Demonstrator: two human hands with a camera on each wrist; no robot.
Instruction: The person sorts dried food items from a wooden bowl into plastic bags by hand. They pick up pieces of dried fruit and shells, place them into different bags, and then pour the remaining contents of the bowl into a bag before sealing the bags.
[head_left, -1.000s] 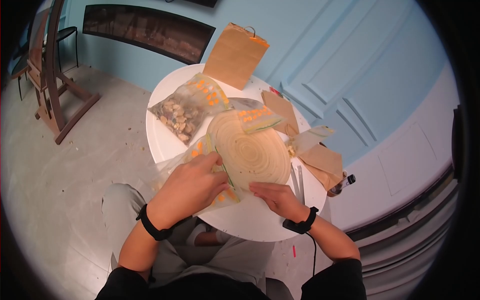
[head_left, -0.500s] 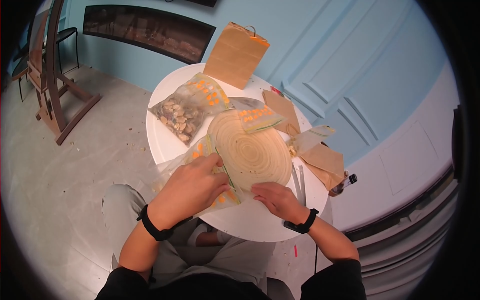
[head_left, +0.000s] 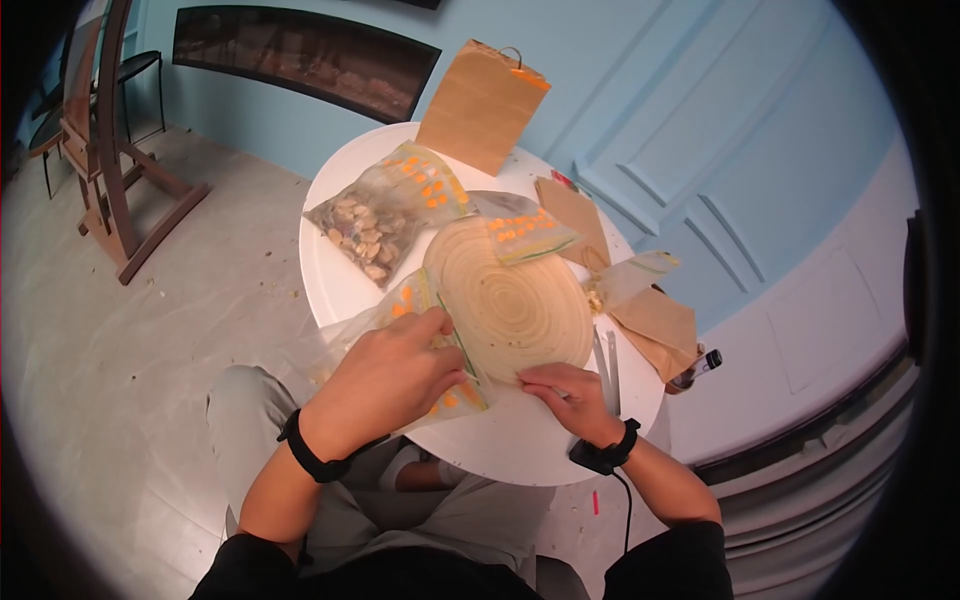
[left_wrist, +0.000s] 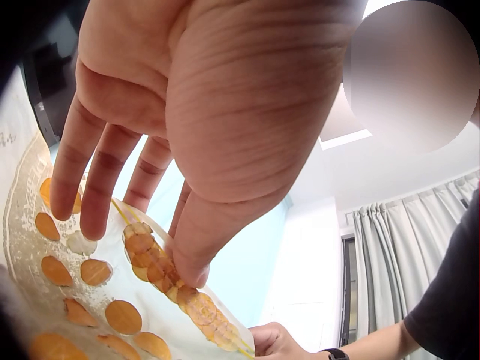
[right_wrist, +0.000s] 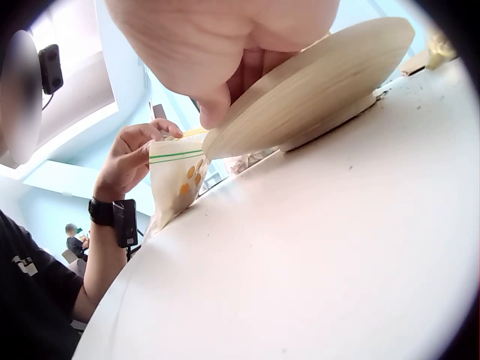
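My left hand (head_left: 392,375) pinches the zip edge of a clear zip bag (left_wrist: 124,316) covered in orange oval marks; in the left wrist view the thumb lies along the zip. This bag hangs by the near left rim of a round, ringed wooden board (head_left: 510,300). At the board's near rim is my right hand (head_left: 575,400), fingertips touching it. From the right wrist, the thumb shows along that rim and the other fingers are partly hidden behind the board. The board stands on a smaller base.
A zip bag of dried brown pieces (head_left: 365,238) lies at the table's left. Another orange-marked bag (head_left: 530,237) overlaps the board. Metal tongs (head_left: 610,372), a small clear bag (head_left: 630,280) and folded brown paper (head_left: 655,328) lie right; a paper bag (head_left: 483,110) stands behind.
My right hand has slid slightly right along the board's near rim, its thumb and fingers drawn closer together. The left hand keeps its hold on the bag. The head view has shifted slightly.
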